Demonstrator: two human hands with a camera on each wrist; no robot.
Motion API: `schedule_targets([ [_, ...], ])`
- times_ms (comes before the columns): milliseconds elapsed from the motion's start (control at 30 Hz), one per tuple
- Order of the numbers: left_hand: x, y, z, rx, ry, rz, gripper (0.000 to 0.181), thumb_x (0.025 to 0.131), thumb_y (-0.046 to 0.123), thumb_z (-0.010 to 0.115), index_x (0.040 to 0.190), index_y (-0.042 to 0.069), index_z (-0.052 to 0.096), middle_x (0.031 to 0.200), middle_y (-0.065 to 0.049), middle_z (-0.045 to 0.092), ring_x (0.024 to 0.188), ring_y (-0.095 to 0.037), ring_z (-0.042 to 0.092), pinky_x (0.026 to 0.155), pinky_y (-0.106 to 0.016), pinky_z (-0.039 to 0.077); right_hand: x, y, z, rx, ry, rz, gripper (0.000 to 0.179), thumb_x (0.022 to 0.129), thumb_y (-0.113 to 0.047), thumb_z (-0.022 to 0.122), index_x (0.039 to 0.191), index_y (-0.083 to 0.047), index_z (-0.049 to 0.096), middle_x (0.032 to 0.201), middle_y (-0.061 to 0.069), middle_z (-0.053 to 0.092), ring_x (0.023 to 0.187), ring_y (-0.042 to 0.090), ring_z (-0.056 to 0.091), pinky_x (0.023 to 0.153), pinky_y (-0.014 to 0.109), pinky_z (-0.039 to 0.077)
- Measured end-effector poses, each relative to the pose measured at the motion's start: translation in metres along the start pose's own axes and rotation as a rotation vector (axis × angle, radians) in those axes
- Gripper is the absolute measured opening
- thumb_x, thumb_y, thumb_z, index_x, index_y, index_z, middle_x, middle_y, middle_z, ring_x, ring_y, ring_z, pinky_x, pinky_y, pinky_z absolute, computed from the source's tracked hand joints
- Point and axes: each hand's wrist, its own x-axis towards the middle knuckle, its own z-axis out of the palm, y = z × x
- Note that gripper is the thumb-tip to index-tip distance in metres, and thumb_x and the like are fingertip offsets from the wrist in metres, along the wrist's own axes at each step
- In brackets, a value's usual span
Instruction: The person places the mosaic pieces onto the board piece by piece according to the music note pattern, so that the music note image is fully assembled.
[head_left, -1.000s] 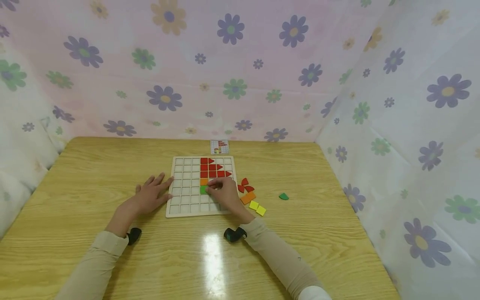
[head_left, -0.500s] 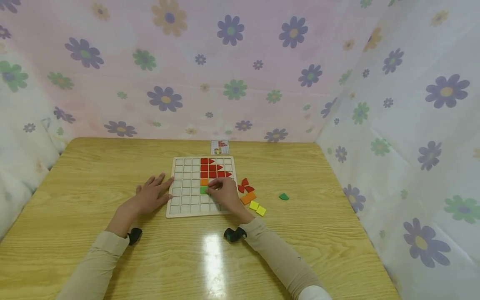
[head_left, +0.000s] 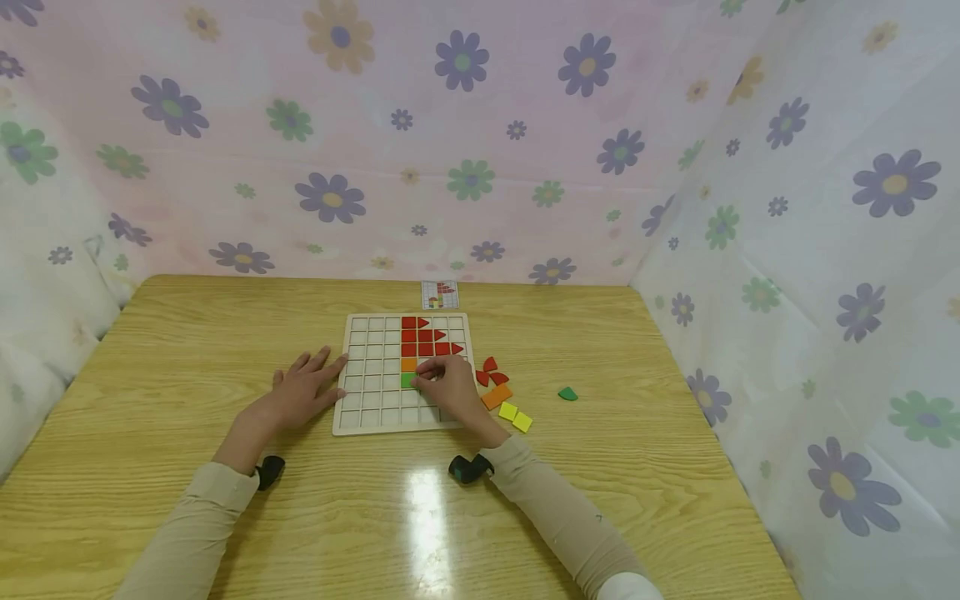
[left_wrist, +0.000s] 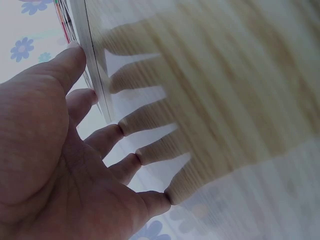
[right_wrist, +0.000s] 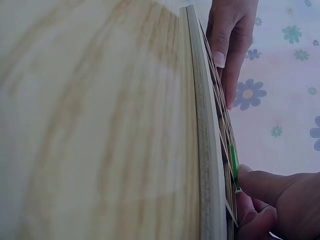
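A wooden grid board (head_left: 371,402) lies on the table, with red squares and red triangles (head_left: 440,335) in its upper rows. Below them sit an orange square (head_left: 408,364) and a green square tile (head_left: 407,380). My right hand (head_left: 453,390) has thumb and fingertips at the green tile's right edge, pinching it; in the right wrist view the green tile (right_wrist: 234,160) stands slightly proud of the board by the thumb. Spread out, my left hand (head_left: 300,396) touches the board's left edge with its fingertips. The right hand covers several grid cells.
Right of the board lie red quarter-round pieces (head_left: 491,372), an orange piece (head_left: 497,397), two yellow squares (head_left: 515,417) and a separate green quarter-round piece (head_left: 567,394). A small pattern card (head_left: 439,294) lies behind the board. Flowered cloth (head_left: 465,217) hangs around the wooden table (head_left: 637,467).
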Motion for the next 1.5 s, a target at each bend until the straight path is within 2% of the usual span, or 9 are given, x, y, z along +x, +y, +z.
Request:
schedule_targets([
  [567, 0.0, 0.0, 0.0, -0.007, 0.004, 0.005, 0.065, 0.106, 0.034, 0.056, 0.158, 0.003, 0.034, 0.163, -0.033, 0.018, 0.146, -0.062, 0.012, 0.103, -0.086, 0.012, 0.001, 0.001, 0.001, -0.051, -0.011, 0.015, 0.009, 0.093, -0.014, 0.076, 0.094, -0.005, 0.078, 0.089, 0.006, 0.074, 0.073, 0.011, 0.056, 0.068, 0.021, 0.047],
  [767, -0.001, 0.003, -0.003, -0.009, 0.004, 0.005, 0.064, 0.106, 0.032, 0.056, 0.158, 0.003, 0.034, 0.163, -0.034, 0.018, 0.146, -0.063, 0.012, 0.103, -0.086, 0.012, 0.0, 0.005, -0.003, 0.0, -0.025, -0.037, 0.009, 0.094, -0.013, 0.075, 0.097, -0.004, 0.077, 0.092, 0.008, 0.075, 0.074, 0.009, 0.058, 0.069, 0.02, 0.049],
  [933, 0.0, 0.001, -0.001, -0.006, -0.004, 0.003, 0.064, 0.106, 0.033, 0.055, 0.159, 0.003, 0.033, 0.163, -0.034, 0.017, 0.146, -0.063, 0.011, 0.103, -0.086, 0.011, -0.001, 0.009, -0.012, 0.051, -0.077, -0.098, 0.012, 0.097, -0.011, 0.071, 0.103, -0.002, 0.077, 0.096, 0.011, 0.076, 0.075, 0.008, 0.062, 0.071, 0.019, 0.052],
  [1100, 0.0, 0.0, 0.001, -0.008, -0.006, 0.002, 0.065, 0.106, 0.036, 0.055, 0.159, 0.004, 0.034, 0.163, -0.033, 0.017, 0.146, -0.063, 0.011, 0.103, -0.086, 0.012, -0.004, 0.009, -0.034, 0.032, -0.128, -0.128, 0.015, 0.098, -0.01, 0.069, 0.106, 0.0, 0.077, 0.1, 0.011, 0.076, 0.079, 0.014, 0.065, 0.071, 0.022, 0.053],
  [1233, 0.0, -0.001, 0.002, -0.01, -0.006, 0.004, 0.066, 0.106, 0.036, 0.056, 0.159, 0.004, 0.034, 0.163, -0.033, 0.017, 0.146, -0.063, 0.011, 0.104, -0.086, 0.011, -0.002, 0.01, -0.06, -0.057, -0.208, -0.137, 0.018, 0.099, -0.009, 0.067, 0.111, 0.001, 0.075, 0.103, 0.012, 0.075, 0.085, 0.018, 0.067, 0.074, 0.025, 0.054],
  [1300, 0.001, -0.001, 0.002, -0.007, -0.006, 0.003, 0.066, 0.106, 0.036, 0.055, 0.159, 0.004, 0.033, 0.163, -0.033, 0.017, 0.146, -0.063, 0.011, 0.104, -0.086, 0.011, 0.001, 0.012, -0.073, -0.112, -0.262, -0.131, 0.019, 0.099, -0.01, 0.067, 0.113, 0.0, 0.075, 0.104, 0.01, 0.074, 0.086, 0.016, 0.066, 0.076, 0.024, 0.054],
  [1500, 0.0, -0.002, 0.001, -0.002, -0.005, 0.006, 0.066, 0.106, 0.037, 0.055, 0.159, 0.003, 0.033, 0.163, -0.034, 0.017, 0.145, -0.063, 0.012, 0.103, -0.086, 0.012, 0.006, 0.017, -0.108, -0.199, -0.511, -0.118, 0.021, 0.095, -0.005, 0.069, 0.114, 0.003, 0.073, 0.098, 0.009, 0.073, 0.08, 0.01, 0.062, 0.074, 0.024, 0.053],
])
